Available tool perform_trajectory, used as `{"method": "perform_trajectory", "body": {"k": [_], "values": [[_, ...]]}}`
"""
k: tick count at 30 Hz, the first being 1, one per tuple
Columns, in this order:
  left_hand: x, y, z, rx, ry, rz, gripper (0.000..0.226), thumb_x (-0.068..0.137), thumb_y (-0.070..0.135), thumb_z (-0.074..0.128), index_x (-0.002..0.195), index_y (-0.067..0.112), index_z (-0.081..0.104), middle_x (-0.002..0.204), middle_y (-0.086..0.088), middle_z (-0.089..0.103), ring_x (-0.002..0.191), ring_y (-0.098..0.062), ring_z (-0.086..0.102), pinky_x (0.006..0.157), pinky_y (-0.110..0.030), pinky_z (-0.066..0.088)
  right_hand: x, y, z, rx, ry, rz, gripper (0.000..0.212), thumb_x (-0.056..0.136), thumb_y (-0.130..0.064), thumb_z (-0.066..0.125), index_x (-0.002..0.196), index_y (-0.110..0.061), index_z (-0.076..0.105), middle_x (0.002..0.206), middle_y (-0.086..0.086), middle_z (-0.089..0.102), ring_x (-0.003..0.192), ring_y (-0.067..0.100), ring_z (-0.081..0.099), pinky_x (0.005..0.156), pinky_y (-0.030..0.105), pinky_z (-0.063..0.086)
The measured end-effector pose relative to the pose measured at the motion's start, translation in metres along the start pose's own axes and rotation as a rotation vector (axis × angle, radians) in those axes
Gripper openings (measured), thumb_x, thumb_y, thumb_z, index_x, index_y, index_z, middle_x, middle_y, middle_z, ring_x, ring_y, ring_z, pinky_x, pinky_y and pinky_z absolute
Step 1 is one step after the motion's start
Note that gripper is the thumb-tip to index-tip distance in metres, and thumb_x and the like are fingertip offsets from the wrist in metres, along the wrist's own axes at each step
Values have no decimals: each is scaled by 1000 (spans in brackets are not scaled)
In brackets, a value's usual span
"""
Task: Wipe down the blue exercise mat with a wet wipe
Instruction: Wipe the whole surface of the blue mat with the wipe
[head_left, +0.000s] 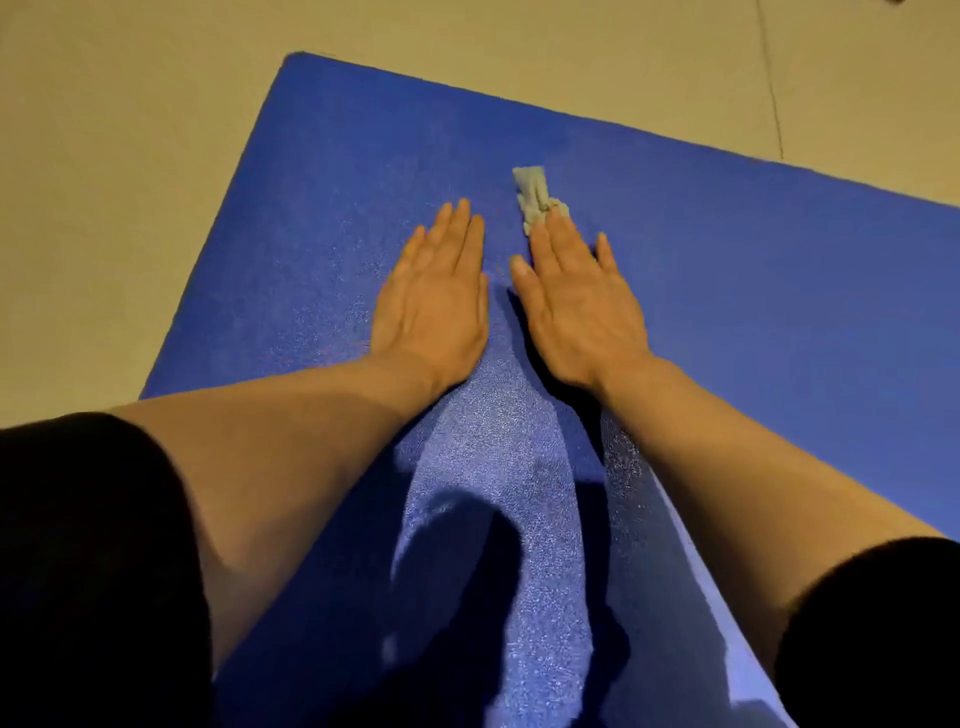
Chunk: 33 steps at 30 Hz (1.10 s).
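The right hand (576, 306) presses flat fingers (553, 234) on the limp, light wipe (532, 195) bunched ahead; the left hand (434, 301) lies flat, holding nothing, on the soft, grippy mat (727, 270).

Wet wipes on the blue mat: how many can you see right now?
1. A crumpled pale grey wet wipe lies on the blue foam exercise mat, its near end under the right hand's straight fingertips. Any others under the hands or arms would be hidden.
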<state>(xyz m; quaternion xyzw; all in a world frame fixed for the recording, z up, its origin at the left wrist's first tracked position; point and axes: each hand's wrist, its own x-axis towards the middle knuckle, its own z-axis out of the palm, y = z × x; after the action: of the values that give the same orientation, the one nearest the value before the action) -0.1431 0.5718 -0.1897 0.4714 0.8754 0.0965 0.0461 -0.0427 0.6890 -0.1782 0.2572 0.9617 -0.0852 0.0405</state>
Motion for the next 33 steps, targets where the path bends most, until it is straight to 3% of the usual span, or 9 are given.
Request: {"method": "perform_trajectory", "body": {"k": [4, 6, 9, 13, 19, 22, 25, 30, 33], "values": [[-2, -1, 2, 16, -25, -3, 57, 103, 23, 22, 154, 6, 4, 162, -9, 0, 150, -20, -1, 122, -34, -1, 29, -28, 1, 183, -7, 218, 67, 103, -47, 13, 154, -5, 5, 163, 11, -3, 149, 17, -8, 119, 35, -10], [-4, 0, 3, 20, -41, -7, 58, 101, 23, 20, 154, 6, 4, 162, -9, 0, 150, -19, -1, 122, -33, -1, 24, -36, 3, 238, -4, 92, 69, 102, -50, 12, 155, -6, 5, 163, 9, -2, 149, 15, -7, 119, 32, -11], [-4, 1, 0, 14, 6, -17, 61, 97, 29, 8, 153, 5, 17, 161, -11, 14, 149, -21, 12, 122, -35, 7, 24, 6, -7, 27, -4, -84, 75, 95, -55, -2, 156, -12, 4, 163, 3, -1, 149, 12, -5, 119, 35, -10], [3, 2, -1, 27, -2, -31, 64, 94, 31, 10, 152, 5, 22, 160, -11, 19, 148, -22, 18, 121, -35, 10, 72, 25, -21, 35, -52, 268, 70, 102, -50, 12, 154, -3, 0, 162, 13, -5, 150, 19, -7, 120, 38, -9], [6, 3, -2, 22, 1, -57, 64, 93, 30, 15, 150, 2, 27, 158, -12, 26, 146, -23, 23, 120, -36, 13, 78, -1, -17, 43, 9, -87, 70, 102, -50, 21, 155, -7, 4, 163, 7, 1, 150, 15, -4, 120, 34, -8], [9, 3, -1, 1, 40, -46, 60, 95, 27, 23, 149, 2, 30, 157, -13, 28, 145, -24, 26, 119, -35, 13, 82, 32, -21, -34, 67, 77, 66, 103, -46, 21, 154, -8, 4, 163, 8, 3, 150, 15, -2, 119, 35, -9], [7, 0, 2, 9, 66, -42, 59, 96, 26, 25, 150, 3, 30, 157, -12, 27, 146, -23, 25, 120, -36, 14, 100, 4, -13, 5, 33, 252, 71, 103, -47, 20, 153, 1, 3, 162, 15, -1, 150, 22, -4, 120, 37, -8], [7, 2, 3, 19, 61, -47, 58, 97, 26, 25, 150, 3, 29, 158, -11, 26, 146, -23, 23, 120, -38, 16, 122, 6, -21, -57, 37, 111, 70, 103, -50, 14, 154, -3, 10, 162, 11, 8, 150, 21, 1, 120, 42, -9], [5, 1, 3, 24, 52, -32, 58, 97, 27, 24, 151, 3, 27, 158, -11, 24, 147, -23, 22, 121, -38, 15, 100, 46, -21, -153, 69, 184, 70, 102, -50, 12, 153, -2, 13, 161, 13, 13, 150, 22, 2, 120, 44, -9]]}}
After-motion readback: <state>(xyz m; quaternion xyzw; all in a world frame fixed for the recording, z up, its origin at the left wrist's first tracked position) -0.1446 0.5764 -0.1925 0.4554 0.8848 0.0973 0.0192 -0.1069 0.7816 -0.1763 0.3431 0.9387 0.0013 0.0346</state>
